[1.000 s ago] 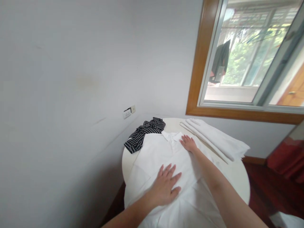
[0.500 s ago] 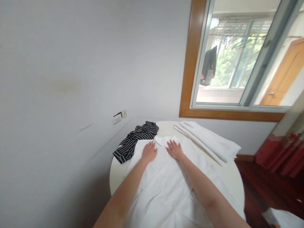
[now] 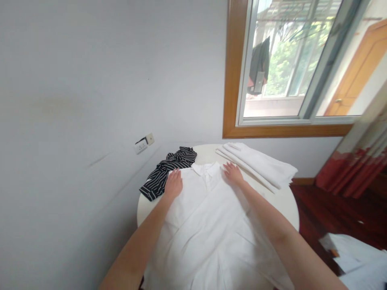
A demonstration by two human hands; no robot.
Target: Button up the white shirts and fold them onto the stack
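A white collared shirt (image 3: 202, 225) lies spread over a round table, its collar toward the wall and its lower part running out at the bottom of the view. Some creases cross its middle. My left hand (image 3: 173, 183) rests flat, fingers extended, on the shirt's left shoulder beside a striped garment. On the opposite shoulder lies my right hand (image 3: 233, 174), palm down with the fingers a little apart. Neither hand grasps the cloth. The collar shows between the two hands.
A black-and-white striped garment (image 3: 169, 171) lies at the table's (image 3: 288, 209) back left. Folded white cloth (image 3: 260, 165) sits at the back right. Beyond are a wall socket (image 3: 140, 147), a window and a red-and-cream curtain (image 3: 347, 165). White items (image 3: 359, 257) lie low at right.
My hands have slid apart from beside the collar, the left one outward to the left shoulder, the right one to the right shoulder. The camera view has shifted slightly.
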